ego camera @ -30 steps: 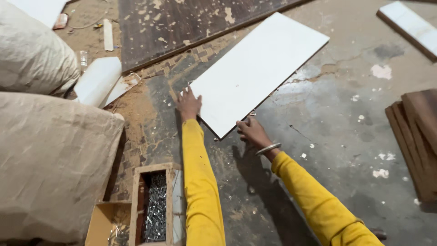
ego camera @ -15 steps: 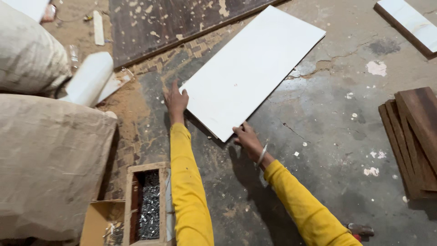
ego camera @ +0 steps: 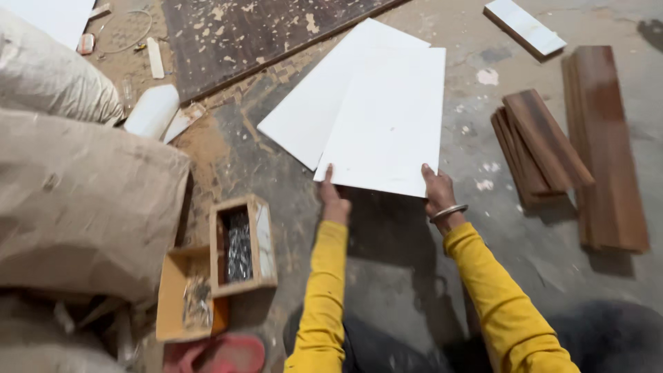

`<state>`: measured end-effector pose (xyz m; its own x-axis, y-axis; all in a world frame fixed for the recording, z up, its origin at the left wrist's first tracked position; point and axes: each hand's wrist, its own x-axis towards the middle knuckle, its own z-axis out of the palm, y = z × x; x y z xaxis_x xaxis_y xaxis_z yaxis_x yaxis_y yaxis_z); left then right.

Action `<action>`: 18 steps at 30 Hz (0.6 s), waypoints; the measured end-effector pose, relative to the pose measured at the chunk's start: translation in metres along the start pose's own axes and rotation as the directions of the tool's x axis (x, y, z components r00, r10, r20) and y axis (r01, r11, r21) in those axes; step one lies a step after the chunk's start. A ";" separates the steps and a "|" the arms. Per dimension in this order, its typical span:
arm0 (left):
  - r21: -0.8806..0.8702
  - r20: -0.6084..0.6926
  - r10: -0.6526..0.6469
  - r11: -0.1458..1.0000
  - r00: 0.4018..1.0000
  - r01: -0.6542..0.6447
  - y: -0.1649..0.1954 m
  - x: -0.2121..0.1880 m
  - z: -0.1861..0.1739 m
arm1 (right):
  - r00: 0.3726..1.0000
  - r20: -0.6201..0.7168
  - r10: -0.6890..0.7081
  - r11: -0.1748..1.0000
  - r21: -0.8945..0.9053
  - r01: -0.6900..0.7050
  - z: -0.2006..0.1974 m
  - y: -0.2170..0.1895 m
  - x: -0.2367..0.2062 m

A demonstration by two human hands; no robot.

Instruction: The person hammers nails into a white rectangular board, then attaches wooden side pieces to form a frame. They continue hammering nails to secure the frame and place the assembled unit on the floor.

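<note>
Both hands are on the white panel, centre of the frame; the left hand grips its near left corner, fingers up along the edge; the right hand pinches the near right corner, a metal bangle on that wrist; hands well apart, each clamped on the same sheet. The panel sits tilted, its near edge lifted off the floor, and it overlaps a second white panel lying flat beneath it, angled toward the upper left. Yellow sleeves run down to the bottom edge; dark shadow on the concrete floor between the arms. Lower left: a small wooden box with dark nails inside, a cardboard box just beside it, touching. Big sacks fill the left side. Right of the frame: a stack of brown wood strips, a longer brown board beside it. Upper right corner: one white offcut. A dark, paint-flecked board lies across the top.
</note>
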<state>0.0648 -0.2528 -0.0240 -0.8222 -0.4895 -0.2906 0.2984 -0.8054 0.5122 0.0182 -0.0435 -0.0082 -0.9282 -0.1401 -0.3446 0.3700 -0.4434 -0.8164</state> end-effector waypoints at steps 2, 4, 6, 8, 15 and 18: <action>-0.061 -0.050 -0.045 0.997 0.998 0.042 -0.043 -0.061 0.013 | 0.999 -0.005 -0.034 0.999 0.018 0.034 -0.017 -0.002 -0.037; -0.002 0.025 -0.016 1.000 1.000 0.016 -0.082 -0.124 0.019 | 0.989 -0.146 -0.013 0.997 -0.081 0.002 -0.022 0.014 -0.067; 0.002 0.046 -0.027 1.000 0.999 0.027 -0.100 -0.168 0.018 | 0.996 -0.076 -0.052 0.987 0.148 0.063 -0.028 0.034 -0.095; 0.055 0.095 0.050 0.997 0.994 -0.056 -0.094 -0.192 0.006 | 0.965 0.259 -0.048 0.997 -0.043 0.061 -0.047 0.044 -0.126; 0.259 -0.015 0.265 0.932 0.964 -0.252 -0.015 -0.226 -0.015 | 0.912 0.319 0.258 0.954 -0.234 -0.188 -0.105 0.019 -0.216; 0.196 -0.041 0.240 0.954 0.970 -0.228 0.006 -0.242 0.005 | 0.939 0.292 0.184 0.940 -0.332 -0.080 -0.123 0.011 -0.246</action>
<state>0.2633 -0.1379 0.0535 -0.7055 -0.6822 -0.1921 0.3774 -0.5910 0.7129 0.2558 0.0952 0.0105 -0.8145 -0.4716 -0.3379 0.4352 -0.1115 -0.8934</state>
